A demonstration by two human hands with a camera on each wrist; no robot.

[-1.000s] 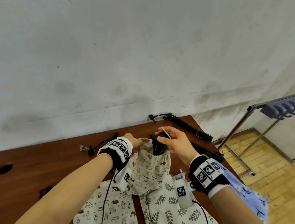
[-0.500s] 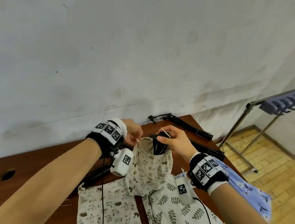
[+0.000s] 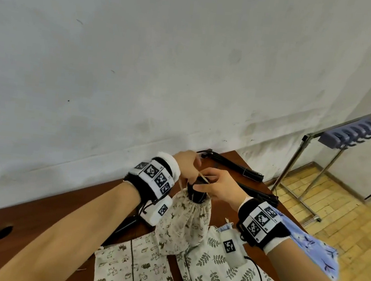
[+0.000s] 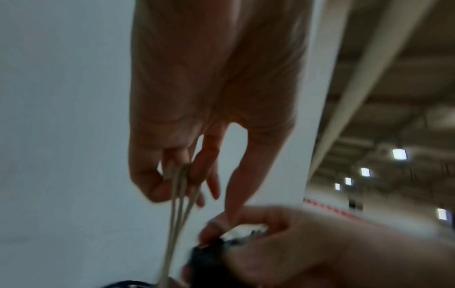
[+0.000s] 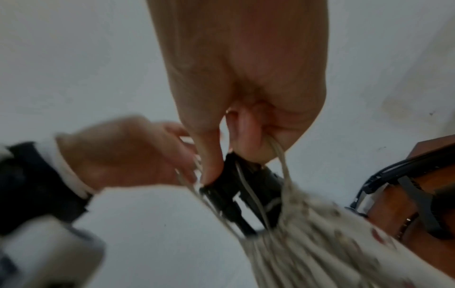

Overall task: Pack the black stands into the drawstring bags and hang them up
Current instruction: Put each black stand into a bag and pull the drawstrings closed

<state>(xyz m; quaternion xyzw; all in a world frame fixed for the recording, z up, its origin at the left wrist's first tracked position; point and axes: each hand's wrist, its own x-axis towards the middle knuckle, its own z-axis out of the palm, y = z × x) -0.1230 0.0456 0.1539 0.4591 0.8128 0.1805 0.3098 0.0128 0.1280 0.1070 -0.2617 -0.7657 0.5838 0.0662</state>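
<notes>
A cream animal-print drawstring bag (image 3: 184,221) hangs above the table, its mouth gathered round the black stand (image 3: 197,191) that pokes out of the top. My left hand (image 3: 191,167) pinches the beige drawstring cords (image 4: 178,194) and holds them taut above the bag. My right hand (image 3: 208,181) grips the top of the black stand (image 5: 231,193) between thumb and fingers, with another cord loop (image 5: 280,155) caught under its fingers. Most of the stand is hidden inside the bag (image 5: 320,243).
On the brown table (image 3: 33,210) lie a flat animal-print bag (image 3: 132,270), a leaf-print bag (image 3: 228,279) and a blue floral bag (image 3: 313,245). Two more black stands (image 3: 234,166) lie at the far edge by the wall. A metal rack with hooks (image 3: 351,134) stands to the right.
My left hand has left the bag's rim and risen, pulling the cords up. The bag's mouth has drawn tight round the stand, and the bag hangs higher.
</notes>
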